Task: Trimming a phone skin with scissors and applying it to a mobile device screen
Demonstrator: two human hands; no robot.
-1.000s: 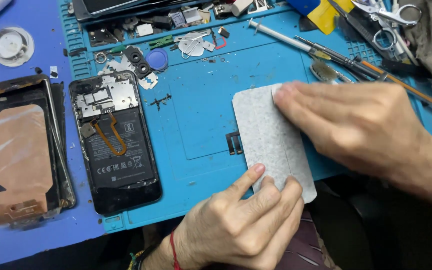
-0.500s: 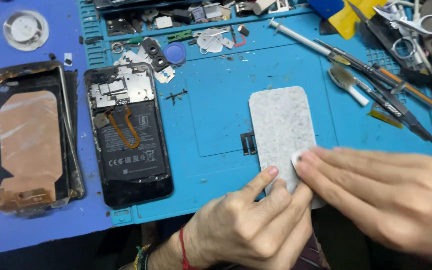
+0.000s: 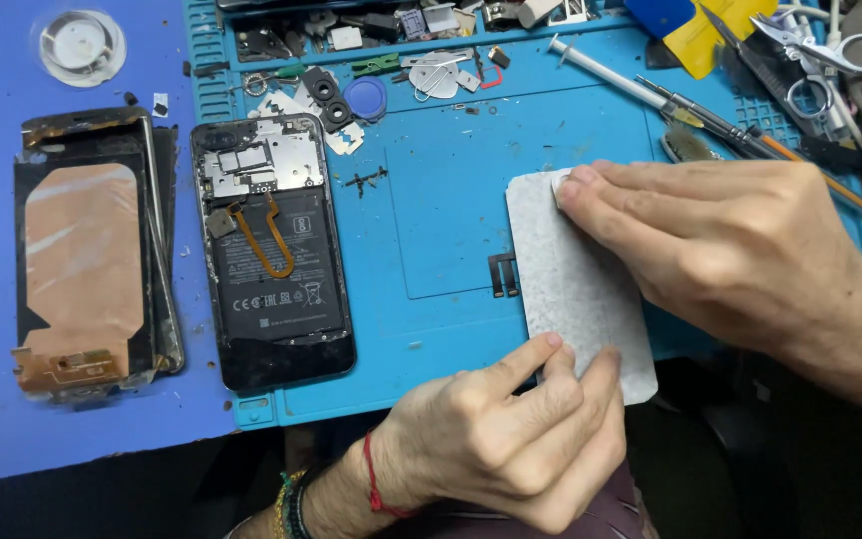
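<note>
Blue repair mat [image 3: 451, 230] covers the bench, small parts and tools ranged along its far edge at twelve o'clock; a grey textured sheet [image 3: 571, 289] lies flat near the mat's front edge, its lower corner overhanging, probably so both hands can work it; left hand [image 3: 511, 439], at six o'clock of the sheet, is loosely curled, fingertips pinning the lower edge, gripping nothing; right hand [image 3: 720, 250], from three o'clock, lies nearly flat, fingers pressing a small pale pad [image 3: 559, 186] on the upper corner; an opened phone [image 3: 273, 260] rests well apart at nine o'clock, its detached screen panel [image 3: 87, 260] beyond.
</note>
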